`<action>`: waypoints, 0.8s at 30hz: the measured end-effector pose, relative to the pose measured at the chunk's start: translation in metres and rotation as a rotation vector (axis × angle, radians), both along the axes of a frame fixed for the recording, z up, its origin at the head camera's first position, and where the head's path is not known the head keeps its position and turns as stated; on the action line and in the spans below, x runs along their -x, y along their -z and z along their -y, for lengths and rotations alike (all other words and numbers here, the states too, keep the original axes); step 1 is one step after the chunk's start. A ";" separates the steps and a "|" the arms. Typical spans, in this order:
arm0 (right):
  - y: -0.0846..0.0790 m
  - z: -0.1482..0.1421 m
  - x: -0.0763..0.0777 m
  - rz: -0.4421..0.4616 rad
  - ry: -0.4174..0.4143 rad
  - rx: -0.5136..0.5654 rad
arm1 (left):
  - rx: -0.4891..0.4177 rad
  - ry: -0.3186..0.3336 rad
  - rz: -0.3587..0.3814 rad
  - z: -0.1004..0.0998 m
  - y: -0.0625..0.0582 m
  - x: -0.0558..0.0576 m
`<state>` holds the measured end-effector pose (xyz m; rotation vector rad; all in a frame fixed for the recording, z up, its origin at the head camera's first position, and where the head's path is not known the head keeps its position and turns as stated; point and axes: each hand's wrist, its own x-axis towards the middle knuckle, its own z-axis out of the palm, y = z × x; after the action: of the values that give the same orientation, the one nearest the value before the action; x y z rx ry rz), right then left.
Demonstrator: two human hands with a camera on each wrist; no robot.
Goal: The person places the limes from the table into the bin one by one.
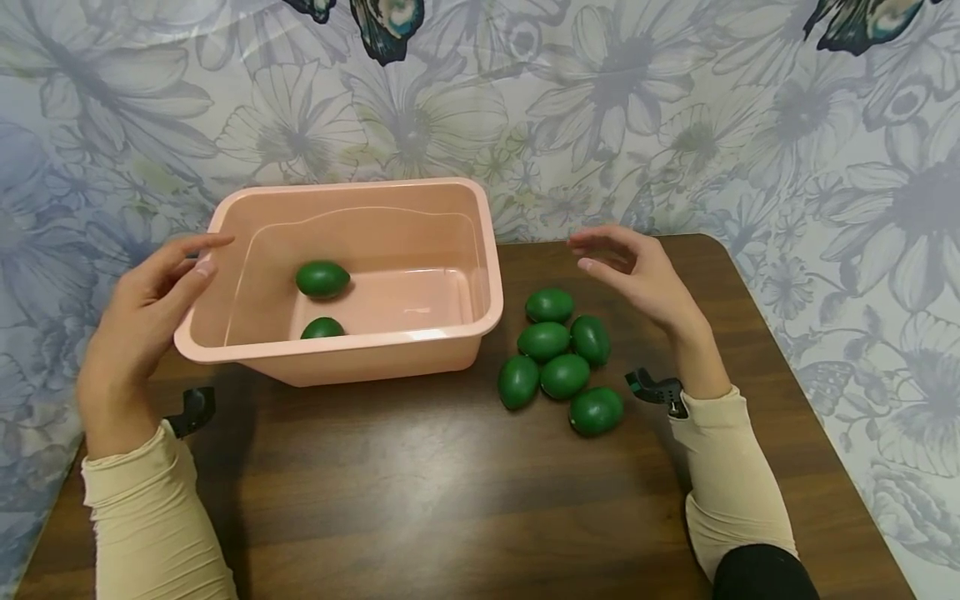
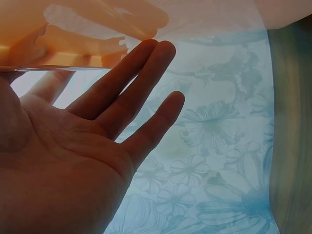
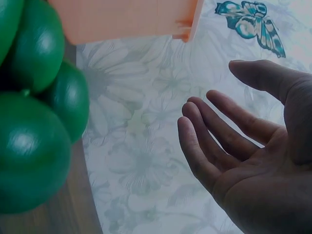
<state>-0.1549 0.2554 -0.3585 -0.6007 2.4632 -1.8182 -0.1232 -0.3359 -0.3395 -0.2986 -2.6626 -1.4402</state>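
A pink plastic basin (image 1: 390,360) stands on the table, with two glossy green oval fruits (image 1: 322,279) inside; the near rim partly hides one. My left hand (image 1: 138,321) is at the basin's left rim, fingers extended. In the left wrist view, the straight fingers (image 2: 141,105) lie against or just below the basin's outer side; contact is hard to tell. Several more such fruits (image 1: 565,377) lie clustered on the table right of the basin. My right hand (image 1: 637,271) hovers behind and to the right of that cluster, its fingers loosely bent, holding nothing.
The brown wooden table (image 1: 390,492) has a rounded far right corner. Behind it hangs a flower-patterned covering (image 1: 630,108) with butterfly prints. Each wrist wears a small black camera mount, the right one (image 1: 656,390) close to the fruits.
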 end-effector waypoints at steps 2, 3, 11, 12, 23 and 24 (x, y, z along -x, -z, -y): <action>0.003 -0.004 0.000 0.000 -0.013 0.008 | 0.002 0.002 -0.002 0.000 0.000 0.000; 0.004 -0.006 0.000 0.001 -0.018 0.012 | 0.006 0.003 -0.004 0.000 0.000 0.000; 0.017 -0.023 -0.004 0.080 -0.065 -0.006 | 0.036 -0.014 -0.023 0.000 0.001 0.000; 0.019 -0.026 -0.005 0.094 -0.073 -0.004 | 0.033 -0.012 -0.020 0.000 0.001 0.000; 0.044 -0.062 -0.006 0.154 -0.176 -0.049 | 0.028 -0.002 -0.012 0.001 0.001 -0.001; 0.046 -0.063 -0.005 0.161 -0.196 -0.046 | 0.026 -0.001 -0.014 0.001 0.001 -0.001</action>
<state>-0.1500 0.3188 -0.4048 -0.6398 2.2496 -1.6631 -0.1226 -0.3365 -0.3406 -0.3082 -2.6721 -1.3981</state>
